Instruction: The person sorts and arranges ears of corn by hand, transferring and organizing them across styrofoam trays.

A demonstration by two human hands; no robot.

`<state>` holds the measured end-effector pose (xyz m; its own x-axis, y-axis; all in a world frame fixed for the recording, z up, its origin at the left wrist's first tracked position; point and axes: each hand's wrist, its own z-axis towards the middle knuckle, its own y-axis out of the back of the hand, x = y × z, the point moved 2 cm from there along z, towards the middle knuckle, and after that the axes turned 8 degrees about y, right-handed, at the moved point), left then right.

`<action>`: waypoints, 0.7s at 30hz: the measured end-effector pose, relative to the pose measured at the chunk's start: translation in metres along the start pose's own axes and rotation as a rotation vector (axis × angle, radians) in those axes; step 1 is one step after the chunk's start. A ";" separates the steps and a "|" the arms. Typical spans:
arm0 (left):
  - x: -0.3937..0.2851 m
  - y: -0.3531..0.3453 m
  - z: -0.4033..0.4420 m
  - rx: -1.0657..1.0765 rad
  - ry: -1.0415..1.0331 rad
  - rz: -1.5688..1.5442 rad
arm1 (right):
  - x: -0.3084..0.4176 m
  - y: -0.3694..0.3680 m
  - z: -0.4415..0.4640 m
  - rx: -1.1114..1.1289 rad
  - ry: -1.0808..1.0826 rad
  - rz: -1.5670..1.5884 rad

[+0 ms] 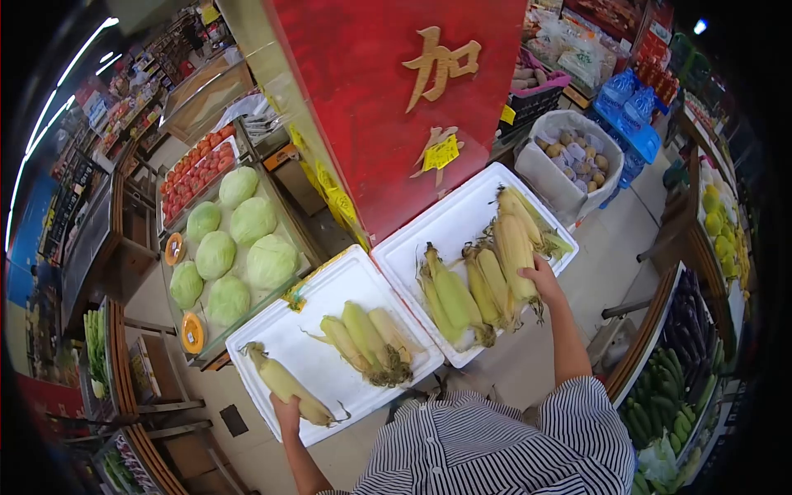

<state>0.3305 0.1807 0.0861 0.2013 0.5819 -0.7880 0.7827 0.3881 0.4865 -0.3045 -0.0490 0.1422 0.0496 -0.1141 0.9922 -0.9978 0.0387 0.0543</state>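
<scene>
My left hand (288,414) is closed around the near side of a pale ear of corn (280,379) in the left white foam box (260,318). Beside it in the same box lies a small group of husked corn (363,338). Over in the right foam box (396,247), my right hand (541,280) grips a pale yellow ear of corn (515,256) near its lower end; its fingertips are partly hidden. Several greener ears (452,301) rest to the left of that hand, and more corn lies against the box's right side.
Cabbages (216,254) and boxed tomatoes (198,169) sit on a stand at left. A red pillar (371,107) rises behind the boxes. A white-lined bin of potatoes (573,157) stands at the back right. Cucumbers (660,396) and eggplants (685,318) fill a rack at right.
</scene>
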 end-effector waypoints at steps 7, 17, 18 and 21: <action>-0.109 -0.160 -0.037 0.259 -0.092 0.038 | -0.037 0.004 0.063 0.220 -0.030 -0.534; -0.175 -0.385 -0.049 0.464 -0.077 0.310 | -0.045 -0.033 0.075 0.377 0.018 -0.800; -0.178 -0.394 -0.051 0.482 -0.040 0.299 | -0.050 -0.032 0.077 0.375 0.007 -0.755; -0.173 -0.407 -0.046 0.356 -0.022 0.407 | -0.062 -0.025 0.080 0.353 -0.022 -0.653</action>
<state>-0.0503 -0.0450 0.0412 0.5394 0.6182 -0.5718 0.7892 -0.1343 0.5993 -0.2866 -0.1219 0.0706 0.6402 -0.0250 0.7678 -0.7210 -0.3647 0.5893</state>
